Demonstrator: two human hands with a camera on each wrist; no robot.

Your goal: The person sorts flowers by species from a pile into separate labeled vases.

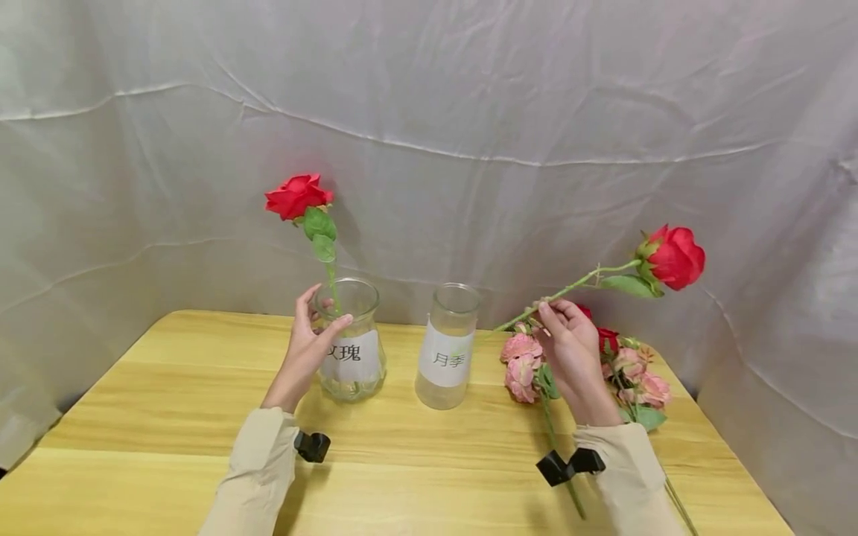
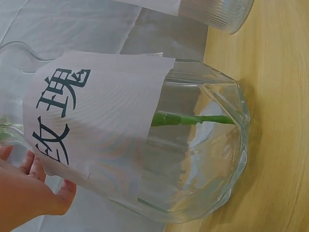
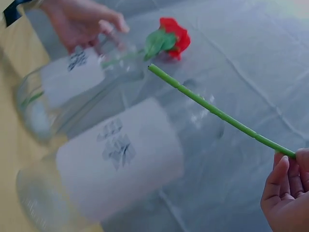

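Observation:
My left hand (image 1: 310, 346) holds the neck of a wide glass vase (image 1: 382, 365), thumb in front and fingers at the far side. A red rose (image 1: 298, 197) stands in this vase, its green stem (image 2: 193, 119) reaching down near the base in the left wrist view. With thumb and fingertips, my right hand (image 1: 570, 350) pinches the stem of a second red rose (image 1: 677, 257). Its bloom points up and right, while the bare stem end (image 3: 164, 76) points left toward the vases. Between the hands stands a narrower glass vase (image 1: 445, 398) with a white label and no flower in it.
Pink flowers (image 1: 523, 368) lie on the wooden table (image 1: 402, 476) beneath the right hand. More pink flowers (image 1: 650, 391) and red blooms (image 1: 606, 339) lie to its right, stems toward the front. A grey cloth (image 1: 429, 149) hangs behind the table.

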